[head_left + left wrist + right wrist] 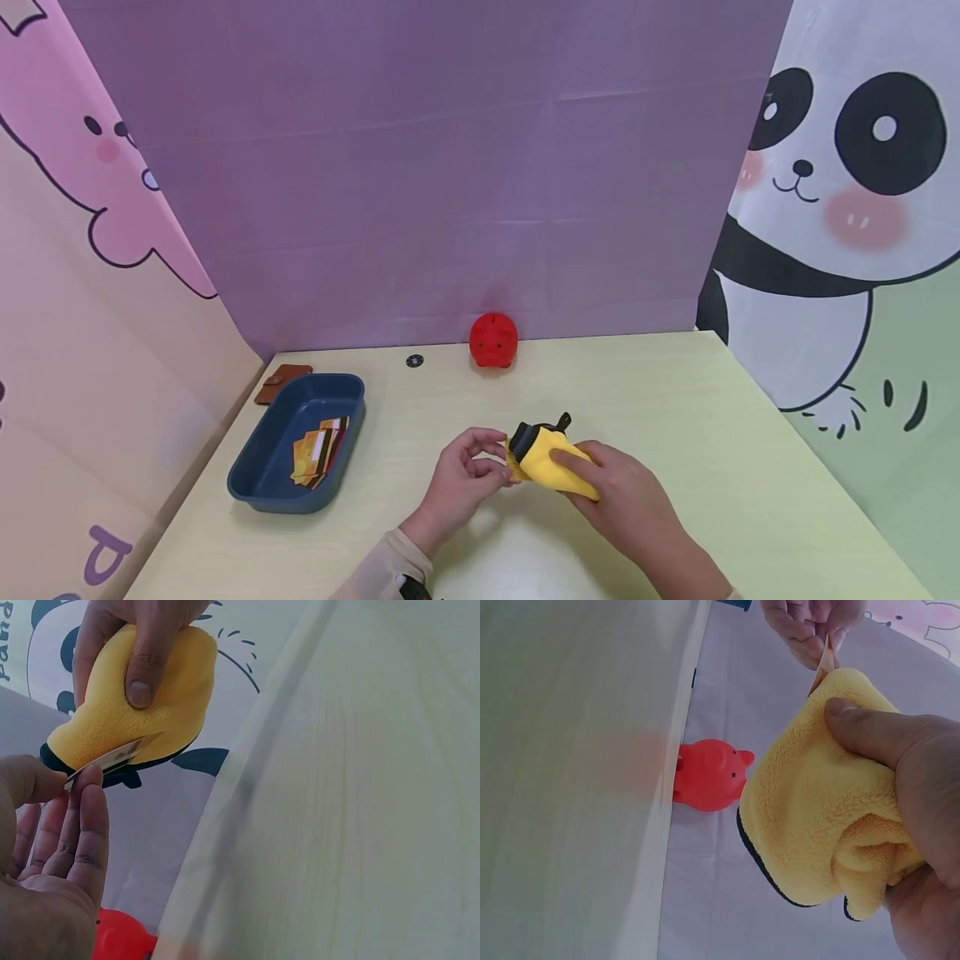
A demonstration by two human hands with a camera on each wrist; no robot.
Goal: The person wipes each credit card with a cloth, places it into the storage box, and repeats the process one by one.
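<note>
My left hand (467, 477) pinches a thin card (116, 756) by its edge between thumb and index finger; its other fingers extend beneath. A fluffy yellow cloth (551, 462) with black trim is bunched in my right hand (626, 500), the thumb pressing on top of it. The card lies against the cloth, which covers part of it. Both hands are above the front middle of the table. In the blue tray (255, 446) to the left lies a loose pile of yellow and orange cards (318, 454).
A red piggy bank (493, 340) stands at the table's back edge. Left of it lies a small black round chip (415, 361). A brown leather wallet (282, 383) sits behind the tray. Purple fabric (450, 167) rises behind the table.
</note>
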